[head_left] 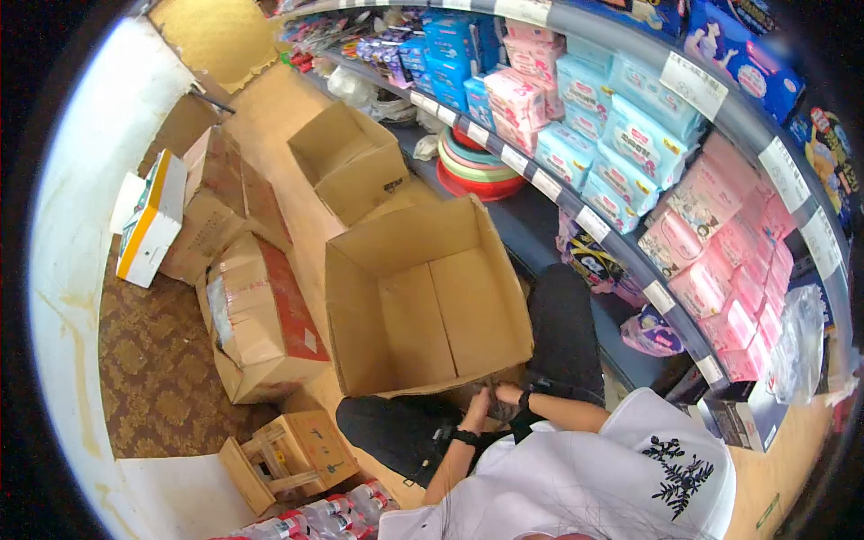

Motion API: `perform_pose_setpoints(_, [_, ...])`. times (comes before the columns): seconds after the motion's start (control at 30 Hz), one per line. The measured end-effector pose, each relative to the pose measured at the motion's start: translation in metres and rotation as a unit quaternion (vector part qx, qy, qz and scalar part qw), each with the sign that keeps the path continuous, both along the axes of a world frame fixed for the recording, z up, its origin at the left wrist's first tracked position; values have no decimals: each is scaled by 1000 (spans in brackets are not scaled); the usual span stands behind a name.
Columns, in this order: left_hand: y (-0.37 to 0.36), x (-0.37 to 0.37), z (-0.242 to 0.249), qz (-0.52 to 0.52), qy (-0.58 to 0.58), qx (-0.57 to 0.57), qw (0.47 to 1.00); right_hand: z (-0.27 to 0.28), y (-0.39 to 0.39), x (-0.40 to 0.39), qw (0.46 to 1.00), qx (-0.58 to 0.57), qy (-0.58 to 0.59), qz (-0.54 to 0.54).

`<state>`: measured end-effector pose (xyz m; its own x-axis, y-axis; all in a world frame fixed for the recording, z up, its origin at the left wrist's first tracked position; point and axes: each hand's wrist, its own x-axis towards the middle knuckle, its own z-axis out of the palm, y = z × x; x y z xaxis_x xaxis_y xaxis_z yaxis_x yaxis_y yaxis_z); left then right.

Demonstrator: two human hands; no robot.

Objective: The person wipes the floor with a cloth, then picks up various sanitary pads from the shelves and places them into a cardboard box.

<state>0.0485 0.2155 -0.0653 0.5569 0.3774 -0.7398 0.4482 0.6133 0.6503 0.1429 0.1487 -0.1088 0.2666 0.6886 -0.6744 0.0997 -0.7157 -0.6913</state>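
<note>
Large, open-topped, brown cardboard box (pixel 418 306) is being flanked by two black-trousered legs (pixel 567 333), directly in front of the body, and its inner floor with a centre seam is being shown. Just under its near rim, the left hand (pixel 476 412) and the right hand (pixel 509 396) are being held close together beside the near wall; whether that wall is being touched cannot be told. The fingers are being partly hidden, so whether they are being held apart, together or clamped on something cannot be told. Black bands (pixel 463 437) are being worn on both wrists. Beyond the box, a smaller, open, brown cardboard carton (pixel 351 162) is being supported by the wood-coloured floor (pixel 265 108). To the right, nested, round, red and green plastic basins (pixel 477 166) are being held on the low, dark shelf (pixel 522 225), while pale-blue soft packs (pixel 639 139) are being stacked above. Near the left leg, a small, pale wooden stool (pixel 328 450) is being seen.
</note>
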Motion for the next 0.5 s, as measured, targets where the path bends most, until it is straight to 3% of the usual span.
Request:
perform_pose_setpoints(0.03, [10,-1,-3,-59,-13,-14,998,24,1,2,999,4,28,-16])
perform_pose_setpoints(0.1, [19,12,82,-99,-41,-9,994,69,4,8,995,10,84,-50])
perform_pose_setpoints(0.13, [22,19,124,-132,-23,38,990,16,7,0,991,-54,102,-64])
perform_pose_setpoints(0.17, [27,22,149,-165,-7,85,983,-20,6,-4,995,-38,78,-48])
perform_pose_setpoints(0.23, [41,13,137,-198,-71,125,970,-98,5,-16,998,55,-1,4])
perform_pose_setpoints(0.3, [45,29,212,-205,-150,66,965,-178,8,-33,980,185,-70,32])
perform_pose_setpoints(0.33, [44,35,240,-223,-183,89,953,-211,9,-41,967,236,-86,31])
perform_pose_setpoints(0.43, [39,39,330,-292,-279,173,899,-230,8,-46,969,174,-161,62])
perform_pose_setpoints(0.5, [42,26,376,-349,-356,262,826,-222,6,-46,965,132,-210,81])
